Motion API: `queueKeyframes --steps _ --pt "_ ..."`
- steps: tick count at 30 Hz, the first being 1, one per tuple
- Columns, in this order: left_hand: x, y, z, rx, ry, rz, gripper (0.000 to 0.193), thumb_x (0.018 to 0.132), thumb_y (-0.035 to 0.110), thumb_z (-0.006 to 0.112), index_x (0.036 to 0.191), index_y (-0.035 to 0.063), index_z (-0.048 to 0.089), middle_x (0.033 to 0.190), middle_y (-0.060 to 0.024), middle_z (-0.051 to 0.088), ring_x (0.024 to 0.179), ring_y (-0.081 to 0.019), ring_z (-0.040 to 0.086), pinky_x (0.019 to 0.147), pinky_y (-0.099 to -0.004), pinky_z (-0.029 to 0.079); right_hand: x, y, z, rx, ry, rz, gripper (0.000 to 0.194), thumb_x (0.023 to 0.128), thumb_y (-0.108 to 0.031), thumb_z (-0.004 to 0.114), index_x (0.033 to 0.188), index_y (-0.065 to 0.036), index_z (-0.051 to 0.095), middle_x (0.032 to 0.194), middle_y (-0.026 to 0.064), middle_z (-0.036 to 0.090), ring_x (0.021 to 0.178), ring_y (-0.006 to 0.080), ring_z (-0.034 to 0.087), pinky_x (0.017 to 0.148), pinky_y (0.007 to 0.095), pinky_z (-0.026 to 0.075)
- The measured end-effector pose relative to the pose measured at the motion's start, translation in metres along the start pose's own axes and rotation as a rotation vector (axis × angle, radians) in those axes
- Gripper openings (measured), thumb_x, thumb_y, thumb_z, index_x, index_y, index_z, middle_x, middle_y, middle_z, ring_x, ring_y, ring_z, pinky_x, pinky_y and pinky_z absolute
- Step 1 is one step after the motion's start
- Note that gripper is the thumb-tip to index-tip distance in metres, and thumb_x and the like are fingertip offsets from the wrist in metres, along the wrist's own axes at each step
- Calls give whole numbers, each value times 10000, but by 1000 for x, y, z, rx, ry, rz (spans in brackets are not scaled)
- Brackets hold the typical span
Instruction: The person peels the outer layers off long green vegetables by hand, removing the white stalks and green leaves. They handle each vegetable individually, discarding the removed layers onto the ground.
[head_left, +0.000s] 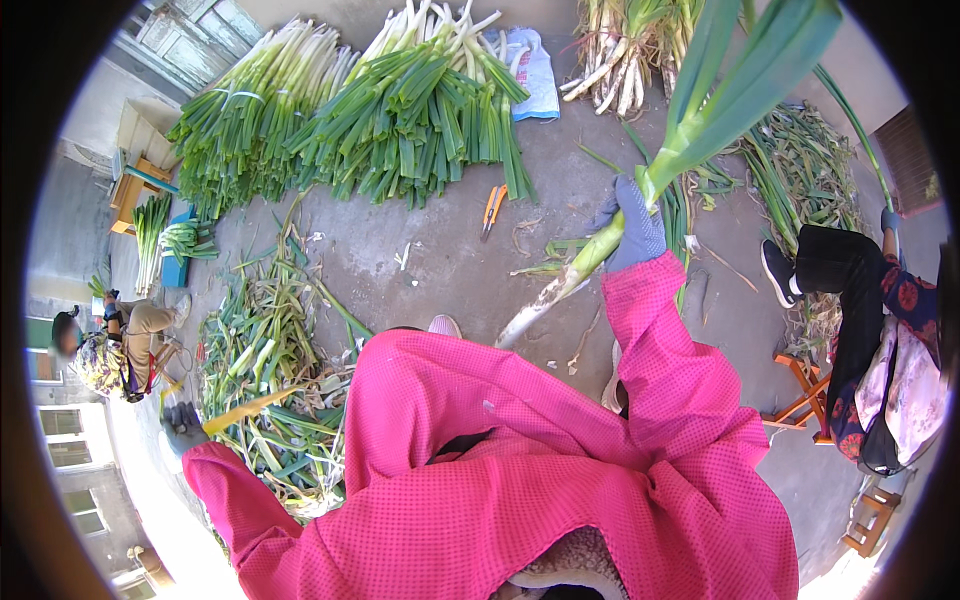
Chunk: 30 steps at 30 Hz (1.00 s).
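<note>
My right hand (634, 225), in a grey glove with dotted grip, is closed around the stalk of a large Chinese leek onion (596, 255). Its white root end points down toward my knees, and broad green leaves fan out to the upper right. Off to the far left, my gloved left hand (184, 427) grips a yellowed leaf strip (251, 410). That hand is beside a heap of stripped leaves (255, 352) on the floor. An orange utility knife (493, 212) lies on the concrete in front of me.
Trimmed onion bundles (405, 112) lie at the back, with a white woven sack (534, 75) beside them. Untrimmed onions (615, 60) stand against the wall. A co-worker (847, 300) sits at right near a folding stool (802, 397); another person (120, 337) sits at far left.
</note>
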<state>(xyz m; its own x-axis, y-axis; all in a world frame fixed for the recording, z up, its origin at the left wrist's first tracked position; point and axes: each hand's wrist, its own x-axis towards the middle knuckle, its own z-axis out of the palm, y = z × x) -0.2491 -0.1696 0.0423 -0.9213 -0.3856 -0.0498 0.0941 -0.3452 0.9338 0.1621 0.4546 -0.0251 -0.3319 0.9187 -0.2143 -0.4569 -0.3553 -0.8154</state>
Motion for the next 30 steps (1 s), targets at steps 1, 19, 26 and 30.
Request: queueKeyframes --steps 1,19,26,30 --pt "5 10 -36 -146 174 13 448 887 397 509 1138 27 475 1036 -127 595 1027 -307 568 866 -463 502 -1 -2 -3 16 19 -38 208 801 -250 670 872 -98 548 669 18 514 566 131 509 514 280 450" --pt "-275 -50 81 614 -1271 374 683 715 90 727 1311 27 398 1192 -151 555 1088 -228 542 942 -328 419 -180 -187 40 341 -203 -537 189 851 -242 617 944 -100 532 742 -3 482 634 125 467 646 302 445" --pt "-306 -37 65 685 -1361 519 701 723 352 711 1293 60 428 1185 -177 550 1108 -300 533 940 -368 421 -218 -339 71 59 -715 -510 189 871 -112 544 990 29 507 709 12 416 568 105 396 536 224 370" --pt "-343 -82 73 984 -1389 862 532 783 350 632 1230 94 496 1111 -156 587 1021 -339 564 920 -401 428 -232 -360 78 -340 -734 -543 240 862 -142 571 1034 20 523 705 4 426 559 81 400 503 193 349"
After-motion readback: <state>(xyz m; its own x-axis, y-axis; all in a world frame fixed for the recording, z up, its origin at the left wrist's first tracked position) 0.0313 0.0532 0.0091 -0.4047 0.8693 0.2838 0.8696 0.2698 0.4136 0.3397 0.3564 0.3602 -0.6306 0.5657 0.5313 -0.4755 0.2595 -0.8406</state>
